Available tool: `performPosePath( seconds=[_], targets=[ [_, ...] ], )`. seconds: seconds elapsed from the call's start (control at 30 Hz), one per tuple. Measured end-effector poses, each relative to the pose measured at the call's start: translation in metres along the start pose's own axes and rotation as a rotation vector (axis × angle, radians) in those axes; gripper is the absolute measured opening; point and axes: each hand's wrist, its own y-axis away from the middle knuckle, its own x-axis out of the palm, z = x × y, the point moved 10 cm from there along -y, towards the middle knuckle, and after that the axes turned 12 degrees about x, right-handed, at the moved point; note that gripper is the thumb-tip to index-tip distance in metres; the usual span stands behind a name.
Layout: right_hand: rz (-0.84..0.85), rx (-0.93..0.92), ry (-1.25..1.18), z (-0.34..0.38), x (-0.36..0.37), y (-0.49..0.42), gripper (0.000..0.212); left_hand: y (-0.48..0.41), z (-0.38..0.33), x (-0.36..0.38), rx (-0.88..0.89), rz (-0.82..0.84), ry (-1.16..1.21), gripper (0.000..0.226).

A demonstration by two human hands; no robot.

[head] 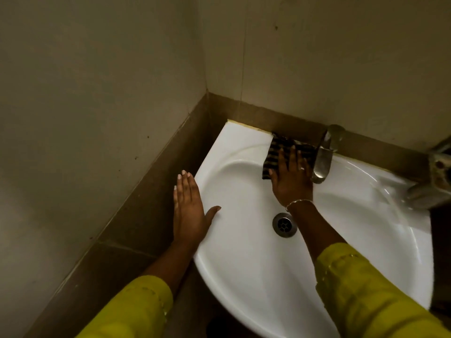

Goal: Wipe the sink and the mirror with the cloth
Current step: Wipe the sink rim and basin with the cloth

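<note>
A white corner sink [244,252] fills the middle of the view, with a metal drain [284,225] at its bottom. My right hand [291,178] lies flat, fingers spread, pressing a dark striped cloth [275,152] against the sink's back rim, just left of the steel tap [323,159]. My left hand [189,208] rests flat and open on the sink's left rim, thumb pointing into the basin. No mirror is in view.
Beige tiled walls [109,93] meet in a corner behind the sink, with a brown tile ledge [151,191] along them. A second metal fitting [434,181], blurred, sits at the right edge above the basin.
</note>
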Motion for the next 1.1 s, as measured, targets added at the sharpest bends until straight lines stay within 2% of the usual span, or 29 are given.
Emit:
performPosePath(
  seconds=[0.1,0.23,0.33,0.53,0.7,0.8,0.93,1.0,1.03,1.07,1.1],
  targets=[
    [-0.077,-0.017,-0.006,0.0,0.002,0.012,0.057,0.001,0.001,-0.001,-0.011,-0.003,0.006,0.096],
    [-0.151,0.009,0.023,0.003,0.001,0.008,0.066,0.0,0.001,-0.002,-0.014,-0.015,0.057,0.094],
    [-0.158,-0.056,0.106,0.025,0.004,0.002,0.072,0.001,0.001,-0.001,-0.013,-0.008,0.066,0.092],
    [-0.053,-0.333,0.004,0.109,0.016,-0.002,0.07,0.001,0.001,-0.001,-0.034,-0.008,0.112,0.096],
    [-0.053,-0.55,-0.085,0.154,0.021,0.018,0.057,0.004,0.004,-0.008,-0.066,-0.091,0.239,0.097],
    [0.048,-0.676,-0.206,0.172,0.029,0.043,0.059,0.004,0.004,-0.009,-0.066,-0.125,0.297,0.091],
    [0.218,-0.834,-0.286,0.188,0.032,0.07,0.061,0.005,0.006,-0.007,-0.077,-0.145,0.367,0.095],
    [0.357,-0.679,-0.514,0.184,0.019,0.06,0.051,0.005,0.008,-0.008,-0.091,-0.167,0.413,0.097],
    [0.334,-0.543,-0.682,0.179,0.006,0.048,0.046,0.005,0.009,-0.009,-0.099,-0.181,0.438,0.097],
    [0.235,-0.409,-0.792,0.173,-0.006,0.039,0.043,0.005,0.01,-0.01,-0.105,-0.196,0.464,0.096],
    [0.12,-0.294,-0.763,0.17,-0.013,0.033,0.041,0.006,0.011,-0.012,-0.112,-0.211,0.491,0.095]
  ],
)
